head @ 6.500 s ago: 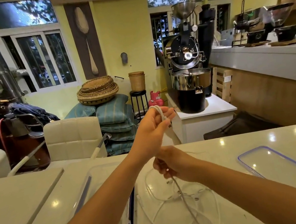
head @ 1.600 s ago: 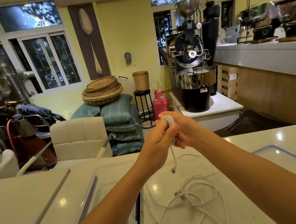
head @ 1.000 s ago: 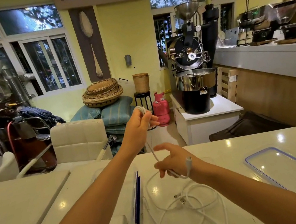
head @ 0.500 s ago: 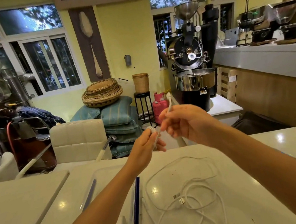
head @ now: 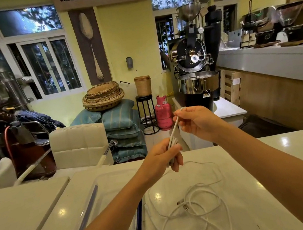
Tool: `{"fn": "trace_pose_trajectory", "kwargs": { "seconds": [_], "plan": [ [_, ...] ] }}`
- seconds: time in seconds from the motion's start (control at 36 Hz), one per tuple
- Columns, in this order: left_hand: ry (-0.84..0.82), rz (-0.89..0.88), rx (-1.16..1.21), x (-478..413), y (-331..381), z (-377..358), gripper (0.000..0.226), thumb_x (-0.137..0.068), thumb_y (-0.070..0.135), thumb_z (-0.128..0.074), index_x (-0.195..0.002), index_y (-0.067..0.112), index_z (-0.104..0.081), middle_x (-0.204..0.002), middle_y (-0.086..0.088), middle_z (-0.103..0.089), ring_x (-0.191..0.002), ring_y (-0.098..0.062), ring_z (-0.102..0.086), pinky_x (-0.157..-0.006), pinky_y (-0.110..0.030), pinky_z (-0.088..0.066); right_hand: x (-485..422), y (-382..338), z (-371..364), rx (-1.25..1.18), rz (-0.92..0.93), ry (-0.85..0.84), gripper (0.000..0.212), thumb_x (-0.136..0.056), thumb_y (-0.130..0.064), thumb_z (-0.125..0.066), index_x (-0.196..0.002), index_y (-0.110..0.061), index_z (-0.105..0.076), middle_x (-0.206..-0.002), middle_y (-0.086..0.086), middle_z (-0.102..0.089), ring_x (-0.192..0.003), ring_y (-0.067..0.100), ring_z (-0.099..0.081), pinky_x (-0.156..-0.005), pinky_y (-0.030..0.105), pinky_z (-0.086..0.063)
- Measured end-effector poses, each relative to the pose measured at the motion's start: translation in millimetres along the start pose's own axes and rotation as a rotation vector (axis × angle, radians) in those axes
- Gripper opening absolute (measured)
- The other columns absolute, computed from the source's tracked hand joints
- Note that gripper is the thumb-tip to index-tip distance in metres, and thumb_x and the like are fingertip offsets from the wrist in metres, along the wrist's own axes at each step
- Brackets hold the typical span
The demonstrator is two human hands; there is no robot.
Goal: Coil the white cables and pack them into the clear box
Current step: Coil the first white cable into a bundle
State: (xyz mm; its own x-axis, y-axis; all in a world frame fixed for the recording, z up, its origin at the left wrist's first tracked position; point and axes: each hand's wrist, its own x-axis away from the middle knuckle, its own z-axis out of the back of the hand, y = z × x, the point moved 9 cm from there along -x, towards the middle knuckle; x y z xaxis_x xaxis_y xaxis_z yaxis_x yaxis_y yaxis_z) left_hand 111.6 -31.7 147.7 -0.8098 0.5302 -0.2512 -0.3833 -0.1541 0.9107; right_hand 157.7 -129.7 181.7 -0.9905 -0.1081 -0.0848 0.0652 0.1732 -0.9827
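Note:
My left hand (head: 163, 157) is closed around a small bundle of coiled white cable (head: 172, 141), held above the white counter. A short tail of that cable runs up and right to my right hand (head: 196, 121), which pinches its end between thumb and fingers. Below, several loose white cables (head: 195, 204) lie tangled on the counter, a plug end showing in the middle. The clear box (head: 105, 182) with a blue-edged rim sits on the counter to the left, partly hidden by my left forearm.
The white counter (head: 291, 162) stretches right. A second tabletop (head: 19, 209) adjoins it at the left. Behind the counter stand a white chair (head: 78, 143), stacked cushions, a pink gas cylinder (head: 163, 113) and a coffee roaster (head: 197, 72).
My right hand wound the cable around the bundle, dropping to the counter and rising again. Now it holds the short tail up right, and my left hand has sunk slightly with the coil.

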Motion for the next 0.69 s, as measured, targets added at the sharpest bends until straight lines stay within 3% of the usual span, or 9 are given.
{"fn": "trace_pose_trajectory", "kwargs": {
  "seconds": [0.08,0.17,0.31,0.47,0.58,0.69],
  "plan": [
    [-0.032,-0.008,0.006,2,5,-3,0.019,-0.097,0.012,-0.038,-0.081,0.013,-0.048,-0.054,0.01,-0.061,-0.045,-0.002,-0.049,-0.051,-0.013,-0.037,-1,8,4,-0.086,-0.032,0.046,0.016,-0.089,-0.003,-0.053,-0.075,-0.003,-0.061,-0.058,0.003,-0.061,-0.043,0.004,-0.054,-0.045,0.012,-0.049],
    [-0.065,-0.007,-0.013,3,10,-6,0.02,-0.096,0.011,-0.038,-0.079,0.014,-0.047,-0.053,0.012,-0.061,-0.046,-0.001,-0.048,-0.052,-0.012,-0.037,-2,15,5,-0.088,-0.057,0.061,0.013,-0.087,-0.001,-0.055,-0.075,-0.001,-0.06,-0.065,0.007,-0.059,-0.041,0.004,-0.056,-0.044,0.011,-0.049],
    [-0.095,0.002,-0.035,2,15,-2,0.019,-0.097,0.012,-0.038,-0.081,0.014,-0.049,-0.054,0.013,-0.06,-0.048,-0.001,-0.049,-0.055,-0.014,-0.038,-4,21,8,-0.006,-0.02,0.101,0.008,-0.087,-0.004,-0.057,-0.084,-0.011,-0.054,-0.07,0.006,-0.057,-0.057,0.01,-0.054,-0.049,0.015,-0.049],
    [-0.122,-0.007,0.115,2,21,3,0.024,-0.097,0.009,-0.032,-0.083,0.012,-0.052,-0.057,0.01,-0.061,-0.05,-0.003,-0.051,-0.057,-0.015,-0.042,1,24,-8,0.125,0.027,0.008,0.018,-0.094,-0.011,-0.046,-0.086,-0.008,-0.061,-0.074,0.005,-0.058,-0.068,0.012,-0.055,-0.063,0.018,-0.05],
    [-0.09,-0.02,0.22,0,26,8,0.025,-0.097,0.01,-0.03,-0.081,0.009,-0.05,-0.054,0.008,-0.059,-0.049,-0.004,-0.049,-0.057,-0.015,-0.041,5,28,-24,0.104,0.022,-0.073,0.021,-0.09,-0.004,-0.042,-0.081,-0.006,-0.062,-0.077,0.008,-0.058,-0.074,0.017,-0.057,-0.069,0.025,-0.051],
    [-0.049,-0.017,0.313,-4,23,14,0.025,-0.094,0.016,-0.032,-0.079,0.009,-0.05,-0.056,0.007,-0.058,-0.05,-0.005,-0.049,-0.057,-0.016,-0.042,6,30,-30,0.326,0.069,-0.101,0.011,-0.091,-0.011,-0.05,-0.089,-0.009,-0.061,-0.08,0.006,-0.061,-0.073,0.016,-0.058,-0.067,0.022,-0.051]
  ]
}}
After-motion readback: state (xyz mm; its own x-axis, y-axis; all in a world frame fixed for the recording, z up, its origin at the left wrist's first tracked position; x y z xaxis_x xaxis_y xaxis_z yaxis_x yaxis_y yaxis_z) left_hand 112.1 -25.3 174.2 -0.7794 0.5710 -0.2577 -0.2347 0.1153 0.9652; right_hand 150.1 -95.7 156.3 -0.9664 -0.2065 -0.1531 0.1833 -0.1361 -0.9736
